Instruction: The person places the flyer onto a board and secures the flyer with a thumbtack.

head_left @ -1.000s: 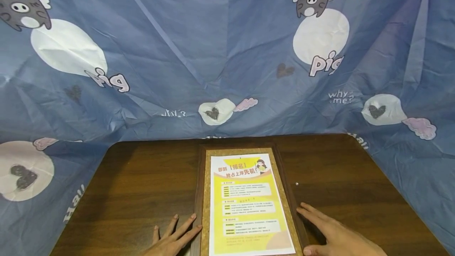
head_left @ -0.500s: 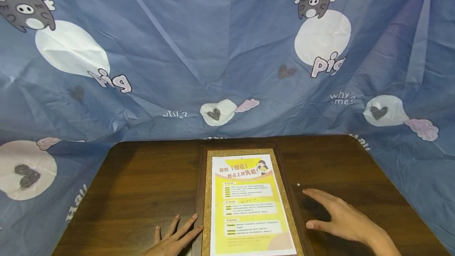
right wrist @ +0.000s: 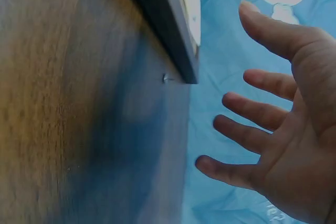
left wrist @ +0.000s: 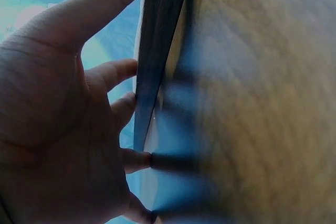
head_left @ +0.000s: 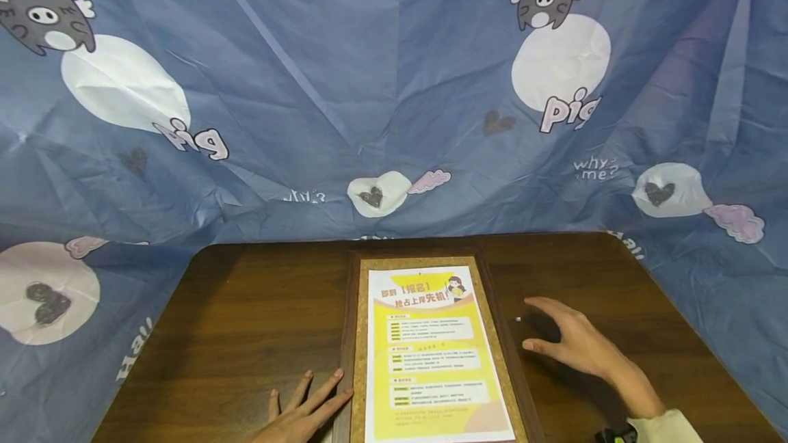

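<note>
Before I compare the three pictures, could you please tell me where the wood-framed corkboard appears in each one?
Head: the wood-framed corkboard is at lower centre, cut off by the bottom edge.
Left wrist: the wood-framed corkboard is a steep dark strip, upper, slightly left of centre.
Right wrist: the wood-framed corkboard slants through the upper centre.
Shared landmark: the blue fabric backdrop.

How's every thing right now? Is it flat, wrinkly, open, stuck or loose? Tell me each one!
Board: lying face up on the table
Poster: smooth, flat on the board
Pin: loose on the table
Left hand: open, fingers spread, at the board's edge
Right hand: open, empty, near the pin
Cloth: hanging, wrinkly
</note>
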Demonstrator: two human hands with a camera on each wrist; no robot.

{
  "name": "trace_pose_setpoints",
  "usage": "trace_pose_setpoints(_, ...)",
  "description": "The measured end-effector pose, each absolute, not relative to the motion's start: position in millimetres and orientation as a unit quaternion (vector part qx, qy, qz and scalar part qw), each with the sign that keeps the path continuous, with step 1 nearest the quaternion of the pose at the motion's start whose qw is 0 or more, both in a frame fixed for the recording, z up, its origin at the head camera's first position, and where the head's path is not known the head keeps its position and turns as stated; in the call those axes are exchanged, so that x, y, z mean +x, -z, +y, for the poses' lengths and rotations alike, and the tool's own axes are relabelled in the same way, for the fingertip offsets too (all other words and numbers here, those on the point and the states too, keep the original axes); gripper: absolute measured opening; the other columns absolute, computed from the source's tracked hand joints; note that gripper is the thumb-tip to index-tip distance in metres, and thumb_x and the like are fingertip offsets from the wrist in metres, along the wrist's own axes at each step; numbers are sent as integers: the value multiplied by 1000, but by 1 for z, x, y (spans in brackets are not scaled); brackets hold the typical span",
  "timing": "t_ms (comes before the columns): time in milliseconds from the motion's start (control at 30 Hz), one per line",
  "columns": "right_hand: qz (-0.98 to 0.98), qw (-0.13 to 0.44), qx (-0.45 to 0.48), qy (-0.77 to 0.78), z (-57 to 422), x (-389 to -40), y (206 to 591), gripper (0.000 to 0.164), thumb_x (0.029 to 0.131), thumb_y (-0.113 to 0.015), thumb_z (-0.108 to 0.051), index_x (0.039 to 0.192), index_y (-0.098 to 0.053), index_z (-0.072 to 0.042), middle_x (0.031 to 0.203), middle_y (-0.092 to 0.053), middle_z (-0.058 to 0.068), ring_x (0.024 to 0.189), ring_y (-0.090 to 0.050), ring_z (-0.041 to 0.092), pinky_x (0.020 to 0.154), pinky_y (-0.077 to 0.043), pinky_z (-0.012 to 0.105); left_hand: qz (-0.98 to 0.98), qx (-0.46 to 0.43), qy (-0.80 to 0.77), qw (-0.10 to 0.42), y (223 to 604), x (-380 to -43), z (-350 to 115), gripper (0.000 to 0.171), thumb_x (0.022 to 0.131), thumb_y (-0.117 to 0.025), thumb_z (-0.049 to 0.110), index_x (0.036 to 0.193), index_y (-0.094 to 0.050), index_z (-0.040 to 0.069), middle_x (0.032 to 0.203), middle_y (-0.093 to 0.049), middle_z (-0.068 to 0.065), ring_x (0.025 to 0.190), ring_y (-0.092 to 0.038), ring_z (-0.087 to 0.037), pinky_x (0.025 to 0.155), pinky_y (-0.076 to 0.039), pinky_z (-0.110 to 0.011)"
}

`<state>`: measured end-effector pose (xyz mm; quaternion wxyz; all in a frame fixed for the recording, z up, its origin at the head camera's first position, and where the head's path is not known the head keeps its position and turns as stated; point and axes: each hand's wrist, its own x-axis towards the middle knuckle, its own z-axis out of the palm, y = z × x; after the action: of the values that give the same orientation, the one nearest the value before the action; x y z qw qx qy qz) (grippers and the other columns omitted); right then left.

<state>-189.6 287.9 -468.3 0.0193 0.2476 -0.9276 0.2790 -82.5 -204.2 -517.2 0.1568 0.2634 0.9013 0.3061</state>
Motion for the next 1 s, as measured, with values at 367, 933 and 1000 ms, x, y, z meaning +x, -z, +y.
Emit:
trace_pose_setpoints(367,-934,24,233,-270,288,-216,489,73,82,-81,-37,138,-52,2,138,-50,28,124,-48,49,95,-41,64,906,253,-303,153,517,-81,-203,79,86,-65,62,154,-35,36,163,-17,-2,138,-16,-61,76,-2,-92)
trace_pose_setpoints(933,-943,28,223,-247,291,-229,509,68,81,-81,-38,132,-58,1,139,-49,27,124,-47,50,93,-39,68,912,239,-294,155,517,-82,-201,79,85,-64,64,153,-37,36,163,-20,-2,138,-17,-59,78,-1,-92)
trace_pose_setpoints(1000,-945,27,222,-240,292,-230,510,67,82,-80,-39,132,-59,0,139,-49,27,124,-47,51,92,-38,70,913,238,-293,157,517,-82,-201,79,85,-64,64,153,-37,35,163,-20,-3,138,-17,-59,77,-1,-92)
